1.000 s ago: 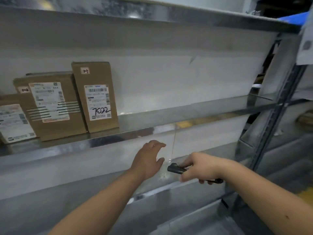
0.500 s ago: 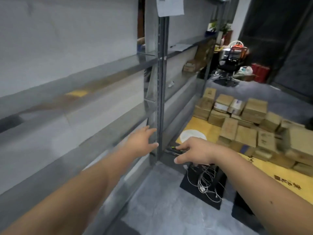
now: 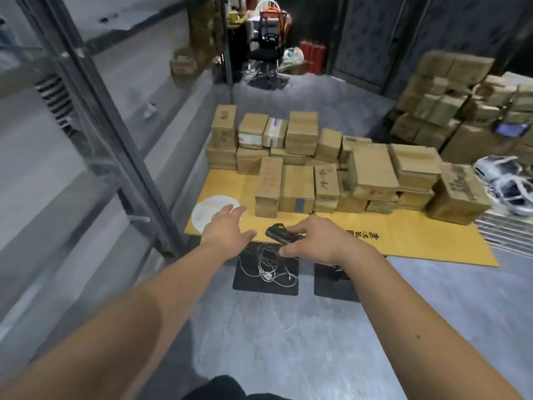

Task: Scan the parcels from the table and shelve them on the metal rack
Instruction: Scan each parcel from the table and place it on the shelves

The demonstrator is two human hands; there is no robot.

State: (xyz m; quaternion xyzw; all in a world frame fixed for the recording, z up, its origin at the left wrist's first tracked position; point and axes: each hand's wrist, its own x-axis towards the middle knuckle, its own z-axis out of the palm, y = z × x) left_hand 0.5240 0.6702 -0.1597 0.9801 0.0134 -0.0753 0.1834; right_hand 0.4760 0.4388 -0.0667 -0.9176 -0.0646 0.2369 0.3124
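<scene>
At frame centre, the right hand (image 3: 314, 241) grips a black scanner (image 3: 281, 234); the left hand (image 3: 227, 229) reaches, fingers relaxed and empty, toward stacked cardboard parcels (image 3: 331, 171) on a yellow table (image 3: 418, 241).

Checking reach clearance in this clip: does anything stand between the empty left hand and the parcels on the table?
Nothing visible does. The left hand is open above the yellow table, and only bare tabletop separates it from the nearest parcels.

Brown cardboard parcels (image 3: 326, 166) sit stacked in rows on the yellow-topped bench (image 3: 403, 241). A black scanner (image 3: 281, 234) lies flat, gripped in the right hand (image 3: 314, 241). The grey metal rack (image 3: 95, 119) stands left of the bench.
</scene>
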